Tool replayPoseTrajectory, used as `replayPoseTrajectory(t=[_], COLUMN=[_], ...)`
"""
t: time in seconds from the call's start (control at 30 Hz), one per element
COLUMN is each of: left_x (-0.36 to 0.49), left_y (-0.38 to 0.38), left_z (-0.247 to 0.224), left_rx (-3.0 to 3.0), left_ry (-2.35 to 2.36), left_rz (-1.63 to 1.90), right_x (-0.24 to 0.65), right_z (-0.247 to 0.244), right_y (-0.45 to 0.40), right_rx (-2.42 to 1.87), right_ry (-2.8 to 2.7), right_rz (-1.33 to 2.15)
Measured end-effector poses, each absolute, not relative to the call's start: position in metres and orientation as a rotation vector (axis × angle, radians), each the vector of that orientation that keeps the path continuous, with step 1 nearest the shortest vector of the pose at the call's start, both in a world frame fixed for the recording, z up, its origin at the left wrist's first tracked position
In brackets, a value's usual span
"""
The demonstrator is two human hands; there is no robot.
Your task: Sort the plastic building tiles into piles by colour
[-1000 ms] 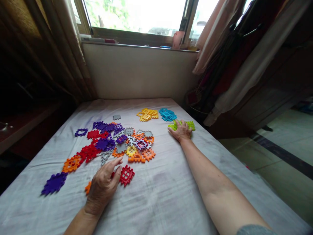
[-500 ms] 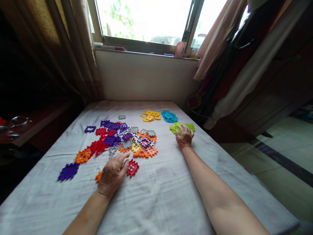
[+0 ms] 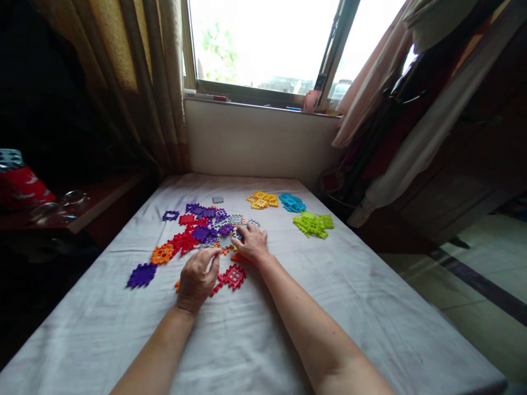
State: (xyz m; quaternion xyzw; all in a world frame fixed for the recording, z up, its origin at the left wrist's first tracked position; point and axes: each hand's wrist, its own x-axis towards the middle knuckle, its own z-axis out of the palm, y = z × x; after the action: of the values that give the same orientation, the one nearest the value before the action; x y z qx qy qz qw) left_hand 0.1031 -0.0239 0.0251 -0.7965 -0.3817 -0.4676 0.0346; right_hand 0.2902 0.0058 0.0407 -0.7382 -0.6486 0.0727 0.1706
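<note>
Interlocking plastic pieces lie on a cloth-covered table. My right hand [image 3: 252,243] is over the right part of the mixed pile, its fingers apart on grey and orange pieces. Just left of it, my left hand [image 3: 199,277] hovers at the pile's near edge, thumb and forefinger curved towards each other with a gap and nothing visible between them. A red window piece [image 3: 234,276] lies right of my left hand. Purple pieces [image 3: 201,235] and red pieces [image 3: 183,241] form the pile's left side. Green pieces [image 3: 312,224] sit in a heap at the right.
Yellow pieces [image 3: 262,199] and blue pieces [image 3: 292,202] form heaps towards the back. A lone purple piece [image 3: 142,275] lies at the left. Glasses [image 3: 75,198] rest on a side table, and a pink cup [image 3: 312,101] stands on the sill.
My right hand has left the green heap and moved left to the mixed pile. My left hand stays near the pile's front edge. The view has shifted slightly.
</note>
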Motion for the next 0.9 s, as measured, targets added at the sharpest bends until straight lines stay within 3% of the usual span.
replayPoseTrajectory(t=[0.27,0.5,0.9], left_x=[0.023,-0.046,-0.045], left_y=[0.017,0.059,0.054], left_z=[0.031,-0.003,-0.015], left_rx=[-2.083,-2.141,-2.247], left_ry=[-1.527,-1.82,-1.724], left_rz=[-1.468,-1.015,-1.078], right_x=[0.25,0.283,0.252], right_z=[0.049,0.066,0.059], right_y=[-0.009,0.065,0.214], right_rx=[-1.517,-1.84,-2.219], right_ry=[-2.216,-1.953,-1.661], right_rz=[0.197,0.146,0.396])
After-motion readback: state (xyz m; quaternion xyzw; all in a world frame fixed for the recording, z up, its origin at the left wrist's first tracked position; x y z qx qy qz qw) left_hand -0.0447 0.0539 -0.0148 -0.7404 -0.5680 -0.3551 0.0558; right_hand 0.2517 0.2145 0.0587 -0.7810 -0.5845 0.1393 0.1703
